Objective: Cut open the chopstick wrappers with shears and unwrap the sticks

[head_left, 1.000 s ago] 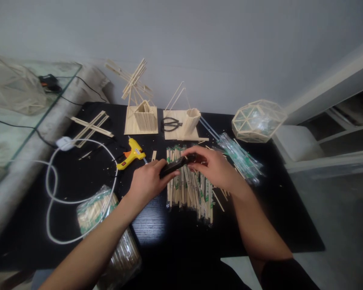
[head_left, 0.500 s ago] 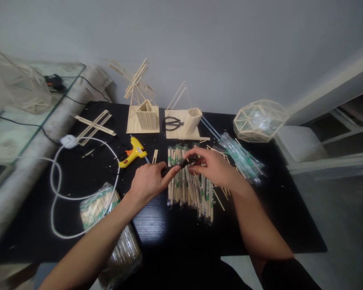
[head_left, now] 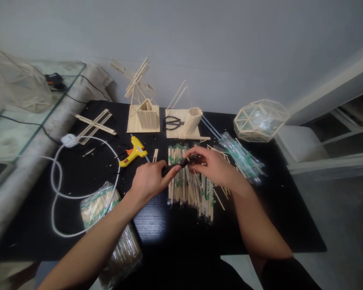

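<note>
Both of my hands hold one small black tool (head_left: 181, 164) just above a spread of wrapped chopsticks (head_left: 189, 189) on the black table (head_left: 260, 217). My left hand (head_left: 149, 181) grips the tool's near end, fingers curled round it. My right hand (head_left: 213, 167) pinches its far end between thumb and fingers. The tool lies roughly level, tilted up to the right. What kind of tool it is I cannot make out.
A yellow glue gun (head_left: 132, 152) with a white cable (head_left: 56, 189) lies left of my hands. Behind stand two stick models (head_left: 145, 114), black scissors (head_left: 172, 122) and a stick dome (head_left: 260, 121). A bagged bundle of sticks (head_left: 109, 217) lies near left, loose wrappers (head_left: 240, 155) to the right.
My hands and the black tool have stayed nearly in place; the tool now looks thinner, turned slightly. The camera view shifted a little.
</note>
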Available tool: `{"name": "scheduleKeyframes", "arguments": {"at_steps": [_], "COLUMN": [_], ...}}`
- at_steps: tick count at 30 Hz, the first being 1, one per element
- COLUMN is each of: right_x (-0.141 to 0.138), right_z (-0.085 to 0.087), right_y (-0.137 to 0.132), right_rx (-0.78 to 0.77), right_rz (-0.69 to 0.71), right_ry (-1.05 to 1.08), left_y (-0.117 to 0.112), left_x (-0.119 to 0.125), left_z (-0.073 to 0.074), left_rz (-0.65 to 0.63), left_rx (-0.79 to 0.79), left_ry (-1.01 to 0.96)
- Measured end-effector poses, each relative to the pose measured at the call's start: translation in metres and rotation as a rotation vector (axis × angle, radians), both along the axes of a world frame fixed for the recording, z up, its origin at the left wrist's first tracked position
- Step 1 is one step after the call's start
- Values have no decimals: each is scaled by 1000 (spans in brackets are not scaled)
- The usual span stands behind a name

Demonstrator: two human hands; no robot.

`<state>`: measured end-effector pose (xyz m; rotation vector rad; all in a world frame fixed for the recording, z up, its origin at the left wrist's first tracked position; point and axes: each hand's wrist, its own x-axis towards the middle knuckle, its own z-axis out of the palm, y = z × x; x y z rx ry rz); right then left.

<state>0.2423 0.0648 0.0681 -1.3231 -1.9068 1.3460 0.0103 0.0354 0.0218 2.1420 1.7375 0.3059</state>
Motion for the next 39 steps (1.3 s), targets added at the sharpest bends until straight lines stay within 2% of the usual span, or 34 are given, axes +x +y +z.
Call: {"name": "scheduleKeyframes", "arguments": {"at_steps": [6,10,15,26,39], "right_x": [0,1,-2,-14,-25], "right_z": [0,-2,-2,-1,2], "right_y": [-1,0,2,-3,-12], "right_rx": [19,-22,26,171,289], "right_rz": [-74,-138,-79,-122,-116], "right_ry": [-18,-66,-58,48,-18], "left_y": [-1,-1,1,2,3], "left_x": [0,-2,-4,-9,-11], "left_z": [-3,-3,-3,-7,-11], "left_rz": [16,37,81,101,94], "left_rx": [76,99,110,138,202], "left_ry": [-25,-43,-102,-217,-272]}}
